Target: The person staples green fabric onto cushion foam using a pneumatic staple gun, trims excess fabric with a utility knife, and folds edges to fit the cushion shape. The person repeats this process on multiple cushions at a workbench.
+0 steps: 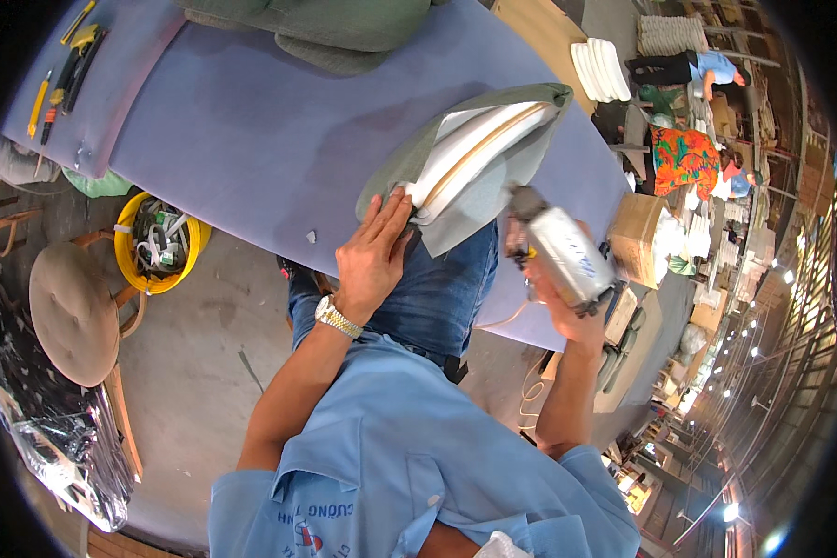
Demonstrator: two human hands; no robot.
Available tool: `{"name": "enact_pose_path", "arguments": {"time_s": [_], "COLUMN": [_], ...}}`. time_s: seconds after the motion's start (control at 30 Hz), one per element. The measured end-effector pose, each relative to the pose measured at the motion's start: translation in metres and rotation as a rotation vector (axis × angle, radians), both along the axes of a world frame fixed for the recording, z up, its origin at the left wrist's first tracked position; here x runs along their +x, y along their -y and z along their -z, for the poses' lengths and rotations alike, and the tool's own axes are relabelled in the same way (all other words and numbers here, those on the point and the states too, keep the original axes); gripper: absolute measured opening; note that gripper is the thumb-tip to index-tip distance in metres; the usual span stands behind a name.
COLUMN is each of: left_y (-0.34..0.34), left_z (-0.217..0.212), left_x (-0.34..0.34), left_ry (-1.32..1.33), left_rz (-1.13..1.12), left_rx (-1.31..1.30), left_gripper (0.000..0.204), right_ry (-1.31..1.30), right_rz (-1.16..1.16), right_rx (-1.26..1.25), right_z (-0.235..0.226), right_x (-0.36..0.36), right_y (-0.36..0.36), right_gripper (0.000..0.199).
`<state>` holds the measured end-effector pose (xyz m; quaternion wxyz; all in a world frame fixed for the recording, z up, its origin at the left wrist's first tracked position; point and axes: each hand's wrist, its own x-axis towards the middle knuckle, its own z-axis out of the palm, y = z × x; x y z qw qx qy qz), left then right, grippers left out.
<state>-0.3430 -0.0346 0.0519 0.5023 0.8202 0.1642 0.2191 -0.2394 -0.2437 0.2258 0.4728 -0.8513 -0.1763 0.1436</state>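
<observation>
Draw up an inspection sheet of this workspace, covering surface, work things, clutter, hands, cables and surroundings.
Surface: blue-covered table; small pale scrap near its near edge.
Job's things: grey-green fabric partly around a curved white piece; silver handheld tool, blurred.
Clutter: hand tools at the table's left end; yellow-rimmed bucket of mixed scraps beside it.
Left hand: fingers at the white piece's near end; exact grip unclear.
Right hand: gripping the silver tool, right of the fabric.
Cables: thin yellowish hose, loosely looped; connection unclear.
Surroundings: round padded brown piece at left; cardboard box and other people at right.
</observation>
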Motion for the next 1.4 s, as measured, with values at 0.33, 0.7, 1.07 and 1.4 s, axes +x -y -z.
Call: {"name": "enact_pose_path", "arguments": {"time_s": [0.33,0.7,1.07,1.4], "left_y": [-0.003,-0.004,-0.008,-0.01], "left_z": [-0.001,-0.002,-0.002,-0.002], "left_x": [-0.001,0.001,0.006,0.0], "left_ry": [-0.017,-0.001,0.016,-0.019], "left_rz": [0.023,0.005,0.002,0.023], "left_rx": [-0.049,-0.08,-0.022,-0.096], "left_gripper": [0.063,0.064,0.058,0.061], "right_ry": [-0.196,-0.156,-0.105,-0.109], "right_rz": [-0.17,-0.126,-0.204,-0.222], "right_rx": [-0.044,-0.045,-0.115,-0.151], "right_z": [0.056,0.072,0.079,0.083], "right_x": [-0.012,-0.017,-0.011,-0.005], "right_y": [-0.062,-0.051,-0.047,-0.058], "right_gripper": [0.033,0.035,0.033,0.04]}}
